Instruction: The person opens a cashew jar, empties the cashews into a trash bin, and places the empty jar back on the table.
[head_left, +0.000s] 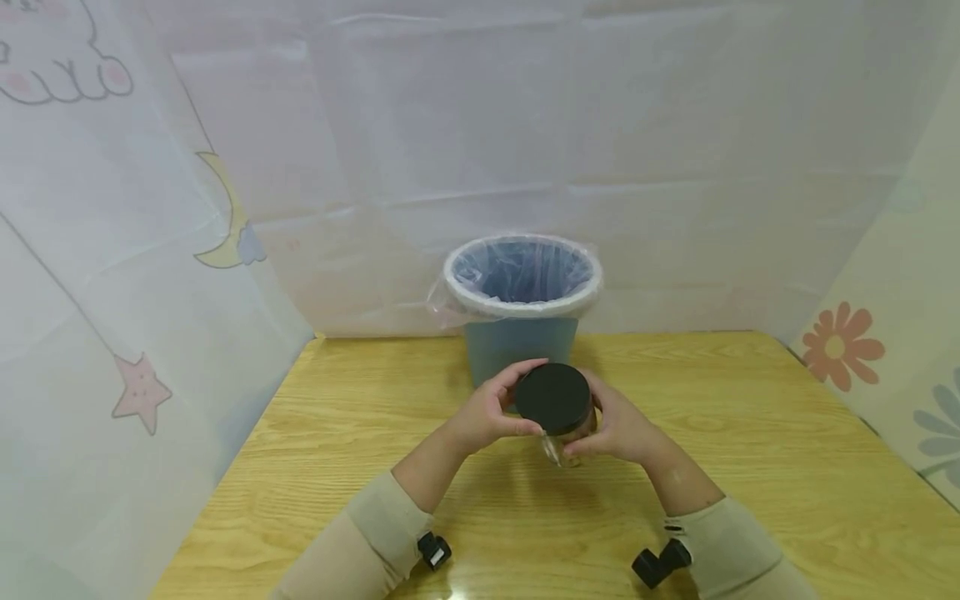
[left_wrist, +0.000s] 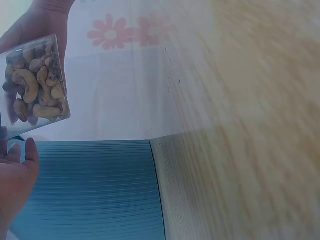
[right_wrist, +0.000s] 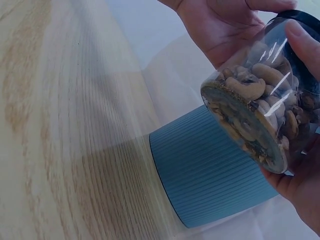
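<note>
Left hand [head_left: 487, 417] is gripping the jar [right_wrist: 265, 105] at its black lid [head_left: 555, 398], right hand [head_left: 622, 425] is clamping the jar's side. Jar is hanging off the desk [head_left: 360, 433], nuts [right_wrist: 247, 90] showing through, lid sitting on. Blue bin [head_left: 506, 342] is standing beyond it, near the desk's far edge; jar and left hand are blocking its lower front. Clear bag [head_left: 442, 308] is draping over its rim [head_left: 465, 296], printed cloth [head_left: 675, 150] hanging behind.
</note>
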